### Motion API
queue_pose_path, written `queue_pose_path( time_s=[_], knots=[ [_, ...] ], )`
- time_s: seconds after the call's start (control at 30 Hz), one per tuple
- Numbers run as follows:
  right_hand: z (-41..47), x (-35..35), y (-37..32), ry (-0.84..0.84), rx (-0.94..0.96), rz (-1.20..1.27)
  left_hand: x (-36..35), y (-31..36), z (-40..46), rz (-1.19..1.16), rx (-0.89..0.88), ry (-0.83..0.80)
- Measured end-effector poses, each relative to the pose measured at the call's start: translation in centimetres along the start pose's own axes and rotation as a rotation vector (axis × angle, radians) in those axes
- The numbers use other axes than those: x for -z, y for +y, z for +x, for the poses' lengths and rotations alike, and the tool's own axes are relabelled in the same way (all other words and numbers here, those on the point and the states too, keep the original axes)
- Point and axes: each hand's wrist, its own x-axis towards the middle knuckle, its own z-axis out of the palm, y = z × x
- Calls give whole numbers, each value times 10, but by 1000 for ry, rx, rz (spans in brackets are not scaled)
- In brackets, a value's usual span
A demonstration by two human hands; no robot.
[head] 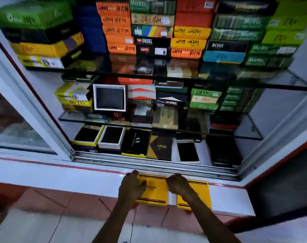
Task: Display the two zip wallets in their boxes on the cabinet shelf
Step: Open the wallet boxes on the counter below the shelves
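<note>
You are resting both hands on two yellow boxes lying flat on the white ledge (79, 179) at the lower middle of the frame, just in front of the cabinet's metal sliding track (149, 163). Your left hand (131, 187) is lying over the left edge of the left yellow box (155, 190), fingers curled loosely down onto its lid, not clamped around it. Your right hand (178, 184) is sitting on the right yellow box (198, 195), fingers bent under the knuckles, so you cannot tell whether they are gripping anything. Both boxes are closed, flat, rectangular cardboard with black stripes across their near and far ends; their long axes are running from the near edge of the ledge toward the cabinet, side by side and slightly apart, the right one skewing a little to the right. Above them, in the middle of the frame, the lowest shelf (203, 155) is showing open boxes with dark wallets, and glass shelves (289, 81) higher up are carrying stacked orange, green and black cartons.
</note>
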Motion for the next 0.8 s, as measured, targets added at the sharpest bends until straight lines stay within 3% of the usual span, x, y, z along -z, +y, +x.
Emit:
queue_pose_path(
  time_s=[0.03,0.1,0.13,0.2,0.4,0.6,0.7,0.8],
  knots=[
    [-4,-1,-3,27,10,100,-7,-3,-2,-19,-19,-45],
    [1,-7,-5,58,72,42,-18,-5,-4,-51,-7,-113],
    [-4,-6,-13,-21,-13,66,-22,-4,-6,-62,27,-132],
    [0,-5,-13,-142,-131,213,-30,0,-7,-56,45,-113],
    [4,2,-3,-237,-280,633,-32,29,-21,28,209,-106],
    [3,-2,5,-220,-266,720,-42,36,-20,19,258,-52],
    [0,-1,5,-153,-172,548,-29,30,-14,-244,256,-64],
    [4,-9,7,10,-62,125,-6,19,-13,-567,248,-54]
  ],
)
